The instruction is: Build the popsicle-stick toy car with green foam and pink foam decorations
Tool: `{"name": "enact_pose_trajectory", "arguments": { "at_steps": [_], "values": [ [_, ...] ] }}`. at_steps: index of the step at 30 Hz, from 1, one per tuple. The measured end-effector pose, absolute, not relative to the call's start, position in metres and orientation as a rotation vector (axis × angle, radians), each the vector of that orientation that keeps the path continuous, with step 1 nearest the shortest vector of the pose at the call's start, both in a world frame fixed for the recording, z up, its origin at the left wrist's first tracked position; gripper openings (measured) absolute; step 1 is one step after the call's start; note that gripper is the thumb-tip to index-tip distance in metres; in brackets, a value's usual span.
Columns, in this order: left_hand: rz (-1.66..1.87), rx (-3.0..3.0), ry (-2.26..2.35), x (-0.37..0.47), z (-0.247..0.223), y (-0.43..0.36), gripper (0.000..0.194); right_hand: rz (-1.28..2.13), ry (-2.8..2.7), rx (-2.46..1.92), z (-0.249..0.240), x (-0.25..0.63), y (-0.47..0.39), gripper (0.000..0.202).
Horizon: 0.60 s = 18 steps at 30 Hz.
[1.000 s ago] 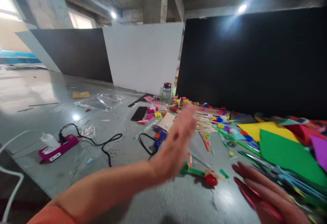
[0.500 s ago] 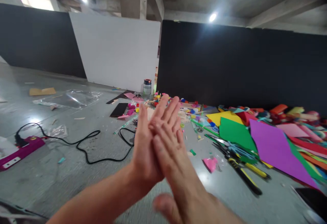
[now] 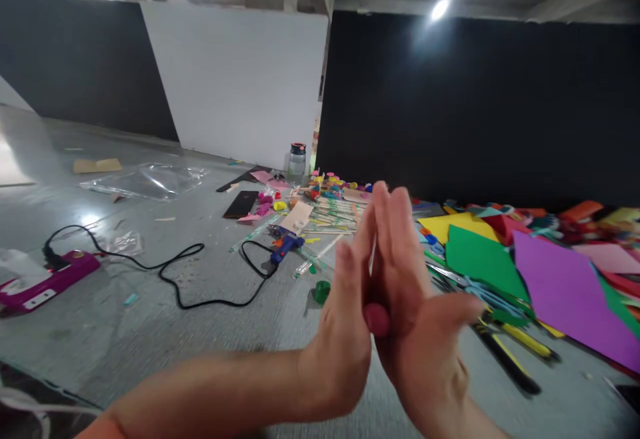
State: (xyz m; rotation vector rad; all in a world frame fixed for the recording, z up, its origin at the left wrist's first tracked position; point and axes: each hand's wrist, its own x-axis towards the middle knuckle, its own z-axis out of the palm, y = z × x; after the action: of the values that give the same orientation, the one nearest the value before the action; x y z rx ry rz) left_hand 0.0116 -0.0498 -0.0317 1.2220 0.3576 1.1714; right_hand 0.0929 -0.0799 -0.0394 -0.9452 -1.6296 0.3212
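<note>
A small dark-pink ball [image 3: 377, 319], which looks like modelling clay, is pressed between my two palms. My left hand [image 3: 343, 335] stands on the ball's left side, fingers straight and pointing up. On the other side my right hand [image 3: 413, 299] faces it, thumb sticking out to the right and fingertips nearly meeting those of the left. Most of the palms' inner faces is hidden. Just left of my hands a small green round piece [image 3: 321, 291] lies on the table.
A blue glue gun [image 3: 287, 247] with a black cord leads toward a magenta power strip [image 3: 50, 282]. Scissors [image 3: 450, 277] and black-and-yellow pliers [image 3: 507, 359] lie at right beside green [image 3: 480, 262] and purple sheets [image 3: 575, 292]. A jar [image 3: 297, 161] stands behind scattered craft pieces.
My hands have moved right in view and come apart at the thumb side, so the pink ball now shows between them. The glue gun and green piece have come into sight.
</note>
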Motion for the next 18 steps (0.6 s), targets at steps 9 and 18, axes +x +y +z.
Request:
{"name": "enact_pose_trajectory", "arguments": {
  "at_steps": [9, 18],
  "values": [
    [1.18, 1.289, 0.294, 0.008, -0.036, -0.057, 0.068, 0.38, -1.557, -0.94, -0.055, 0.095, -0.069, 0.077],
    [1.341, 1.479, 0.311, 0.005, -0.036, -0.053, 0.071, 0.432, -1.602, -0.93, -0.065, 0.093, -0.074, 0.08]
  ]
}}
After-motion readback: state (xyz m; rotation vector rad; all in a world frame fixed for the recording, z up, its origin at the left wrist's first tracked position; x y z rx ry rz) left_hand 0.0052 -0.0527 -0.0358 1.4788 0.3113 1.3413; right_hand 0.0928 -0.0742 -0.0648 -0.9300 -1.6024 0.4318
